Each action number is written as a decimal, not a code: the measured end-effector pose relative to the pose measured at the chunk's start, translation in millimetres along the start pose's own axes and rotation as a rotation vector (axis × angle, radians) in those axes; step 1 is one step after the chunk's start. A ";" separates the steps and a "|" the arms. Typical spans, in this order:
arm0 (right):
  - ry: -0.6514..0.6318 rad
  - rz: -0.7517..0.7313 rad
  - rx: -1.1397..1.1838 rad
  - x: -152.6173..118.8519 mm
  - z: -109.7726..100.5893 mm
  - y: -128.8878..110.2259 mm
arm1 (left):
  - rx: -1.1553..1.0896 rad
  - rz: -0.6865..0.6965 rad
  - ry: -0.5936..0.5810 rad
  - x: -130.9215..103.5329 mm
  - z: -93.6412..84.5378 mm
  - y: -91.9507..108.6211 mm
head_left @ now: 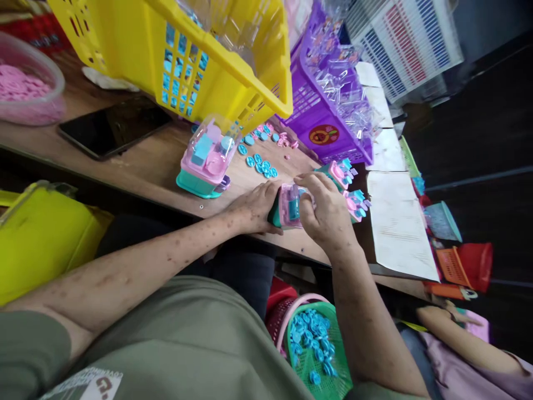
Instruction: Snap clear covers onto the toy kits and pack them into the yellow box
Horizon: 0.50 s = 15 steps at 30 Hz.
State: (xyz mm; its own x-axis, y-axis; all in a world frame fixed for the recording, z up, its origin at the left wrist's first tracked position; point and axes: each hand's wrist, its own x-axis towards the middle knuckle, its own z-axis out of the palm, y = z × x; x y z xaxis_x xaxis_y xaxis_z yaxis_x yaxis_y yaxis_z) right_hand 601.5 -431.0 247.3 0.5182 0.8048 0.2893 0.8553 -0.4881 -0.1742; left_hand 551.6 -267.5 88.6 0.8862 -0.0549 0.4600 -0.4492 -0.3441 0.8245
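My left hand (259, 210) is wrapped around the teal base of a small pink-and-teal toy playset (287, 204) near the table's front edge. Bent over the other end of it, my right hand (327, 214) grips the clear plastic cover, its fingertips partly hiding the pink and blue pieces inside. A similar toy playset under a clear domed cover (210, 153) stands to the left of my left hand. Two more pink-and-teal playsets, an upper one (339, 173) and a lower one (357, 204), sit uncovered just beyond my right hand.
Small blue discs (262, 165) and pink bits (286, 140) lie on the wooden table. Behind stand a yellow basket (233, 72) and a purple basket (303, 119) of clear covers. A phone (112, 125) lies left. Below is a green basket (339, 361); a co-worker's arm (462, 336) shows right.
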 end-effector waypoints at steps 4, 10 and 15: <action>-0.014 0.136 0.211 -18.5 0.8 18.5 | 0.012 -0.006 0.013 -1.1 0.0 0.3; 0.149 0.600 0.879 -31.5 69.4 10.2 | 0.398 0.171 0.118 -23.7 -27.3 48.5; 0.195 0.360 0.714 6.3 79.0 5.4 | 0.722 0.314 0.130 -25.0 -81.5 74.4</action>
State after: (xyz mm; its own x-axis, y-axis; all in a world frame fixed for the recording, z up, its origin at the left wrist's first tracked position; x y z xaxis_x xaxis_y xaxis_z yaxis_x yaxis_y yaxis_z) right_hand 609.5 -401.9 173.7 0.8080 0.5345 0.2481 0.4650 -0.3197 -0.8256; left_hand 486.8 -215.4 165.2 0.6902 -0.1554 0.7068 -0.4517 -0.8555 0.2531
